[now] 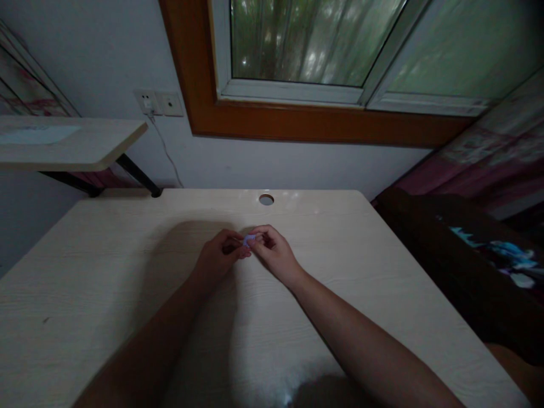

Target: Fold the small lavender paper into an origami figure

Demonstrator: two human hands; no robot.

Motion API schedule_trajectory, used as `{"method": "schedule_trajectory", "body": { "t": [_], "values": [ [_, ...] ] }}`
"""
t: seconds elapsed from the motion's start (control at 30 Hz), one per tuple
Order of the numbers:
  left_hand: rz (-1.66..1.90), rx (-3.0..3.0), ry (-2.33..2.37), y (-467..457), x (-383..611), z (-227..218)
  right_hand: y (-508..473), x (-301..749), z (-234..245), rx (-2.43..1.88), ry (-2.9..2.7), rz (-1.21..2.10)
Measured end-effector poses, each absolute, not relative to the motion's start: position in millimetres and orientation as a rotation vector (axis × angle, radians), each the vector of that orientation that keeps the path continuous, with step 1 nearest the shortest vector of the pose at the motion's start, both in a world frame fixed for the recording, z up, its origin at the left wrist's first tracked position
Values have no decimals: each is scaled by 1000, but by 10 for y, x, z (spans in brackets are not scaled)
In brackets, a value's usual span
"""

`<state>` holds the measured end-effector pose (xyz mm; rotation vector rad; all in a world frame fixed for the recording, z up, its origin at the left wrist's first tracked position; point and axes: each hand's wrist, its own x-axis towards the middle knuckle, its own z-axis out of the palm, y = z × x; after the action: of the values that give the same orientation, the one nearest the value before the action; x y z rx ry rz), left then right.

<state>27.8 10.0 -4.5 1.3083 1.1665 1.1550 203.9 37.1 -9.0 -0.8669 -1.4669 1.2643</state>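
A small pale purple piece is pinched between my two hands over the light wooden desk. It looks like folded paper or thin plastic; its kind is too small to make out. My left hand grips its left side with thumb and fingers pressed together. From the right, my right hand holds it between thumb and forefinger, the other fingers curled. The fingertips of both hands nearly meet and hide most of the piece.
Behind the hands, the desk has a round cable hole. A raised shelf on black legs stands at the left back. A white cord hangs from a wall socket. A window is above; a dark surface lies right.
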Motion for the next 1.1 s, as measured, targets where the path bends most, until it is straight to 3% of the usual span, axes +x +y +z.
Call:
{"method": "schedule_trajectory", "body": {
  "t": [0.3, 1.1],
  "values": [
    [1165, 1292, 1176, 109, 291, -49, 399, 2036, -122, -719, -1378, 1347],
    [1032, 1265, 1238, 104, 283, 6, 397, 2076, -118, -909, -1588, 1164]
  ]
}}
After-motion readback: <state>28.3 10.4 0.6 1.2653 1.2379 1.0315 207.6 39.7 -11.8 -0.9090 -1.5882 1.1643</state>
